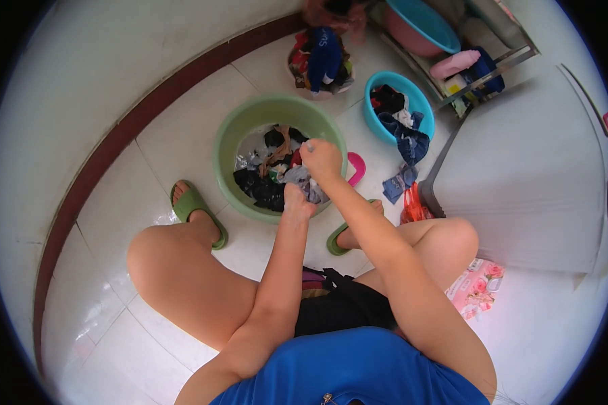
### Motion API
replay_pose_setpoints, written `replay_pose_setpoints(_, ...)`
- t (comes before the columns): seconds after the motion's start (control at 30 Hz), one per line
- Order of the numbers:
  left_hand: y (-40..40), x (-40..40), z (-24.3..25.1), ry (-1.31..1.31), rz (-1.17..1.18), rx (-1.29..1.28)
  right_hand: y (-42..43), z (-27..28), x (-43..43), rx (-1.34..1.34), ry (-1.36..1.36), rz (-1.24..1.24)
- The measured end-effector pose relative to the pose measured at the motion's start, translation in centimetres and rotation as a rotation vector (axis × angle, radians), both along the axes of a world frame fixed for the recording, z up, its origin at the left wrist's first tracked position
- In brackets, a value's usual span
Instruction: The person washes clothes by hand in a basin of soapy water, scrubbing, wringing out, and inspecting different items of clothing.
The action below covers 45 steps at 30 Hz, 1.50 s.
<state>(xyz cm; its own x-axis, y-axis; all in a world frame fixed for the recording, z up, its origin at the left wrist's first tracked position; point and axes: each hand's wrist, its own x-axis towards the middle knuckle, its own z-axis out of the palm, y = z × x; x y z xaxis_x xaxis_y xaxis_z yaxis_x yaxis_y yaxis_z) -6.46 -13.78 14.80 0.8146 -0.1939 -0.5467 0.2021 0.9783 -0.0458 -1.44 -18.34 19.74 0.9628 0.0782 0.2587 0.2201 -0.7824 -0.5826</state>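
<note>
A wide green plastic basin (228,187) stands on the floor between my feet, with wet clothes and some water in it. My right hand (323,159) is a fist over the basin's right side, a bit of grey cloth showing at its top. Lower and closer to me, my left hand (298,198) grips the same wet grey cloth (298,175), which bunches up between both hands. Dark garments (261,190) and a tan strip of fabric (278,152) lie in the basin beside it. The fingers of my left hand are partly hidden.
Behind the basin stand a pink tub (329,94) heaped with clothes and a blue basin (372,119) with denim hanging over its rim. A pink handle (357,169) juts out at right. A grey-white appliance (522,192) and metal rack (511,58) line the right; a wall (106,66) curves along the left.
</note>
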Motion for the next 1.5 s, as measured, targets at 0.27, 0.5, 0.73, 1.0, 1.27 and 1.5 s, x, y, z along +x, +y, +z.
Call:
replay_pose_setpoints(0.27,5.5,-0.8,-6.8,-0.376,-0.116,-0.111,2.0,-1.8,-7.5,0.143,-0.090,0.347)
replay_pose_setpoints(0.5,1.4,0.3,1.7,-0.035,0.044,0.023,-2.5,-0.3,2.3,-0.011,-0.045,-0.068)
replay_pose_setpoints(0.73,3.2,-0.8,2.3,-0.095,-0.177,-0.109,-0.2,2.7,0.5,0.018,-0.209,0.433)
replay_pose_setpoints(1.0,6.4,-1.2,-8.1,-0.486,-0.006,-0.019,4.2,1.3,-5.8,0.078,-0.500,0.628)
replay_pose_setpoints(1.27,5.4,-0.7,-6.4,-0.332,0.112,0.017,4.1,2.3,-7.0,0.167,-0.036,0.096)
replay_pose_setpoints(1.5,-0.5,-0.3,-1.5,-0.070,-0.060,-0.011,-1.2,0.2,0.1,0.211,0.087,-0.076)
